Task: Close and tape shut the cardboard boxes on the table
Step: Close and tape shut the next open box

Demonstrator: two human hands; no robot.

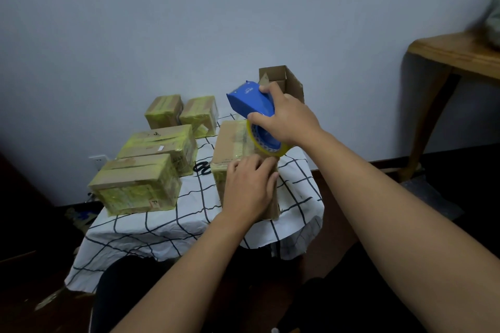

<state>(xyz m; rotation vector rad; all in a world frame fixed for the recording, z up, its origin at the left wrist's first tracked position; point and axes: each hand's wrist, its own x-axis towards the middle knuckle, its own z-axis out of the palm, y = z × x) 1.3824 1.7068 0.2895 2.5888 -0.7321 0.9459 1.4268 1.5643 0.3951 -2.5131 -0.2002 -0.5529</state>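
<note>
Blue plastic fills my right hand (286, 119): I grip a tape dispenser (250, 101) by its body, its roll of yellowish tape (266, 144) tilted down onto the top of the box (232, 143) in front of me. White lettering is printed on the dispenser's shell, too small and skewed to read with certainty.

My left hand (250, 186) lies on the near top edge of that same box, fingers bent over the corner and pressing just beside the roll. The box sits on a small table under a white cloth with a black grid (173, 227), and its top flaps are closed, a strip of clear tape running along the seam.

Left of this box, four taped boxes stand in two rows: the nearest box (135, 184) and the one behind it (159, 146) are larger, both wrapped in yellowish tape, with small paper labels whose writing is not legible. Farther back from them stand two smaller taped boxes, the left one (163, 111) touching the right one (200, 113).

Behind the box I am taping, an open box (281, 81) stands against the wall, flaps up. Between my box and the larger taped ones, black scissor handles (201, 167) lie on the cloth.
</note>
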